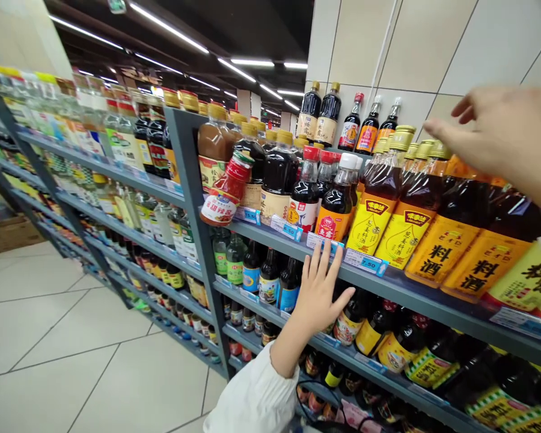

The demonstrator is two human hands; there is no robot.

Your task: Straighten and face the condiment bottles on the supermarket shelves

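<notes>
My left hand point(319, 291) rests with fingers spread against the front edge of the upper shelf point(270, 236), fingertips on the price tags. It holds nothing. My right hand point(500, 132), slightly blurred, hovers near the gold caps of the cooking wine bottles point(446, 240). Its thumb stands apart from the other fingers, which are partly hidden, and nothing shows in its grasp. Left of it stand yellow-labelled bottles point(372, 219). A red sauce jar point(228, 189) leans at the shelf's left end, in front of dark sauce bottles point(279, 174).
More bottles point(270, 276) fill the lower shelves below my left hand. A second rack point(99, 165) of bottles runs off to the left, beside the tiled floor point(72, 349). Behind the upper bottles rises a tiled pillar point(415, 54). A dark cord point(329, 391) hangs near my left sleeve.
</notes>
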